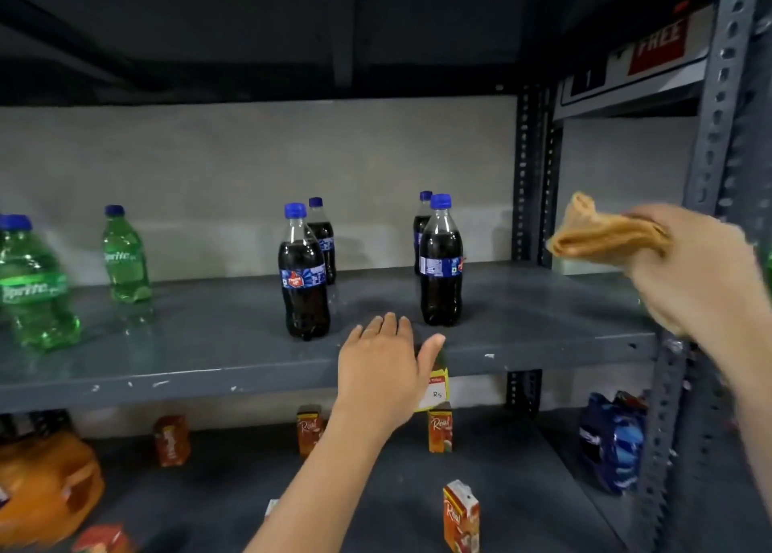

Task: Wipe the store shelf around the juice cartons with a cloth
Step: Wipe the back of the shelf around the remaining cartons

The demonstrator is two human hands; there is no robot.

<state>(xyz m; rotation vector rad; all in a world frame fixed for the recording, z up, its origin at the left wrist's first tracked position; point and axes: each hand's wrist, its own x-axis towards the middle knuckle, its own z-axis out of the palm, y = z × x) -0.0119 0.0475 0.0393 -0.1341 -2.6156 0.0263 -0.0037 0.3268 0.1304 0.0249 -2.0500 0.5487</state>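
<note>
My right hand (693,268) is raised at the right, beside the rack upright, and grips a bunched tan cloth (601,235). My left hand (384,364) is flat, fingers apart, on the front edge of the grey middle shelf (209,343), between two cola bottles. Small orange juice cartons stand on the lower shelf (376,490): one (439,427) just right of my wrist, one (310,429) left of it, one (172,440) further left, and one (461,515) near the front. The cloth is well above the cartons.
Cola bottles (304,272) (440,264) and green Sprite bottles (125,256) (33,285) stand on the middle shelf. A yellow price tag (434,389) hangs from its edge. Orange packs (46,481) lie lower left, blue packets (614,440) lower right. A perforated steel upright (718,105) rises at the right.
</note>
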